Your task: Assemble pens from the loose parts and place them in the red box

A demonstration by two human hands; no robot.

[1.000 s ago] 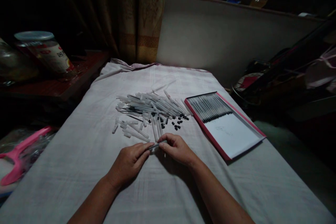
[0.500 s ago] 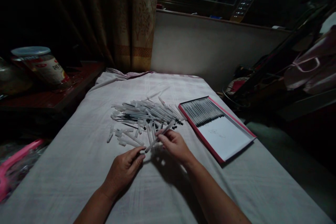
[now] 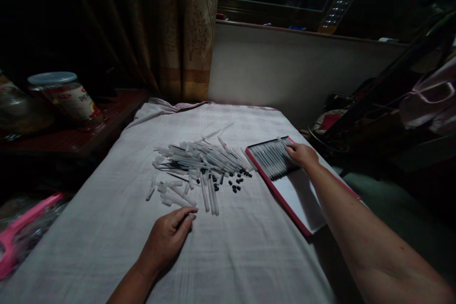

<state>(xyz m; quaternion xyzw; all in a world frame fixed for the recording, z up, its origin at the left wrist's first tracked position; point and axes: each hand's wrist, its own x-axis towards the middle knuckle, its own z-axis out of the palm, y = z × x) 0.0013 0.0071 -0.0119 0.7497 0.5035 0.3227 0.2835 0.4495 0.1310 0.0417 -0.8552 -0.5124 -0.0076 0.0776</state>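
Observation:
A heap of clear pen barrels, refills and caps [image 3: 199,161] lies on the white cloth, with small black plugs [image 3: 237,183] scattered at its near right. A flat red-edged box [image 3: 306,197] to the right holds a row of finished pens [image 3: 272,156] at its far end. My right hand [image 3: 302,154] reaches over that row, fingers closed on a pen [image 3: 282,142] at the right end of the row. My left hand [image 3: 167,237] rests on the cloth just short of the heap, fingers loosely together, nothing visible in it.
The cloth-covered table [image 3: 231,251] drops off at right. A dark wooden stand at left carries a lidded jar [image 3: 66,92]. A pink plastic thing [image 3: 21,223] lies at lower left. Curtain and a white wall stand behind; bags and clutter fill the right.
My right hand carried the assembled pen from in front of me over to the row in the box. My left hand let go of it and stayed on the cloth.

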